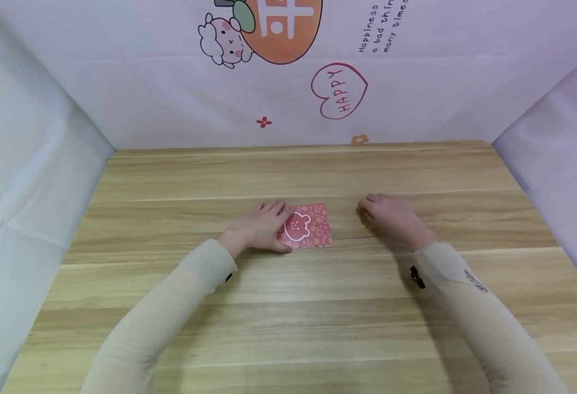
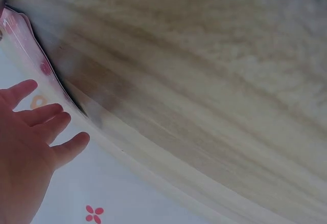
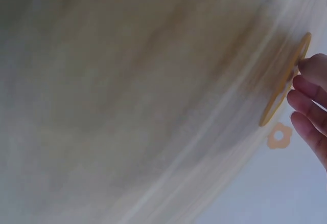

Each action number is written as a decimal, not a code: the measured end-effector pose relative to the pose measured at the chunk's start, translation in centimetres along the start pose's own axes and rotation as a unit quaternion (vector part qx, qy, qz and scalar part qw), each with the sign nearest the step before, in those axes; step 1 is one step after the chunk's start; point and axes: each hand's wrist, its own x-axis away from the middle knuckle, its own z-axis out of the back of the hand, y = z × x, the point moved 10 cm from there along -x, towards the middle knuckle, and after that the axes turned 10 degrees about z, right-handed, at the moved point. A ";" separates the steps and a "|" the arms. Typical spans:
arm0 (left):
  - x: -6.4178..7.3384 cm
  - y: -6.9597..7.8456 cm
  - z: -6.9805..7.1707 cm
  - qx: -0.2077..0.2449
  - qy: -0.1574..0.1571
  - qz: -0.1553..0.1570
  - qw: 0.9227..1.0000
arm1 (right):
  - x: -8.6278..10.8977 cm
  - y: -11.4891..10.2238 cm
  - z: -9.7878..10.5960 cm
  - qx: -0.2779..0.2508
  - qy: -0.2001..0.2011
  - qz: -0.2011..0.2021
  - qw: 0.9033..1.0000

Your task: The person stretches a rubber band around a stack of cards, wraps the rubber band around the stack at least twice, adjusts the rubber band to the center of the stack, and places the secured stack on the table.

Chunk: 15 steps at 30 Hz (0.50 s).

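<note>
Pink packet point(image 1: 313, 224) lies partly within the left grip point(image 1: 262, 227).

Soft, fairly even light fills the head view, with a pale sheen on the wooden tabletop point(image 1: 288, 312) toward its near edge. The right sleeve point(image 1: 485, 309) casts a soft shadow to its left. Both wrist views are dimmer and hazy, the wood grain smeared, the tabletop's far edge bowed. A dark shadow lines the bear-print square point(image 1: 313, 229); the yellow ring point(image 3: 281, 87) looks crisper than the wood.
</note>
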 end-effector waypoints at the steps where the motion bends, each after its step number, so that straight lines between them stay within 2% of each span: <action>1: 0.0 0.0 -0.1 0.002 -0.003 0.002 1.000 | -0.1 -0.1 0.0 0.003 -0.004 0.000 1.000; 10: -0.1 -0.3 -0.1 0.031 -0.006 0.013 0.999 | -0.6 -0.2 0.0 0.022 0.006 0.015 1.000; 15: -0.2 -0.4 -0.2 0.032 0.000 0.013 0.999 | -0.7 -0.1 -0.2 0.011 0.010 0.002 1.000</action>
